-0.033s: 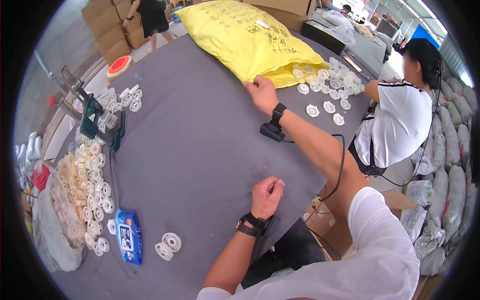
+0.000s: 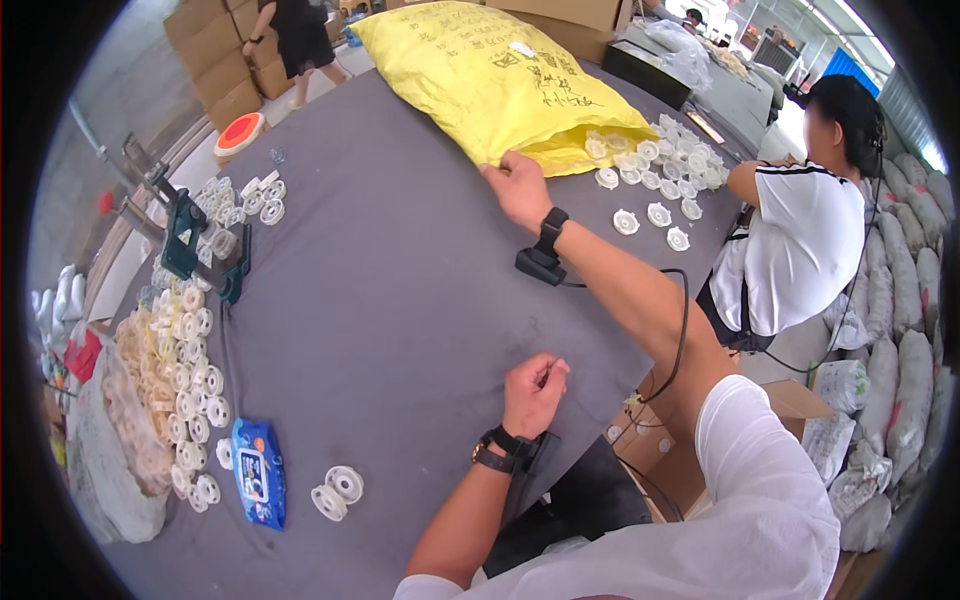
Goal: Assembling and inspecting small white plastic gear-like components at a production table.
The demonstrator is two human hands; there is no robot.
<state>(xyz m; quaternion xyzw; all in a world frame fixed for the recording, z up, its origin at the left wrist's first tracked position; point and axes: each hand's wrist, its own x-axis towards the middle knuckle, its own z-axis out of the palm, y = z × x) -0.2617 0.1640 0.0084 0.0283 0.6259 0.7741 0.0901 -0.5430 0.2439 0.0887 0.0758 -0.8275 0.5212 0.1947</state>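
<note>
My right hand (image 2: 518,192) pinches the near lower corner of a large yellow woven sack (image 2: 490,75) lying at the far side of the table. The sack's mouth faces right, and white translucent plastic wheel-shaped parts (image 2: 668,170) lie in it and spill out over the tabletop. Closer to me, my left hand (image 2: 534,393) rests on the grey cloth in a loose fist, with nothing visible in it. Bands circle both wrists, and a black device with a cable is strapped to the right one.
At left, a green hand press (image 2: 185,235) stands among piled white rings (image 2: 190,380). A blue wipes pack (image 2: 258,475) and a pair of white wheels (image 2: 338,492) lie near left. A person in a white shirt (image 2: 800,230) sits at right; cartons (image 2: 215,60) are stacked behind.
My right hand has shifted slightly left, drawing the sack's corner with it. The left hand stays in place. A person in the background has moved a little.
</note>
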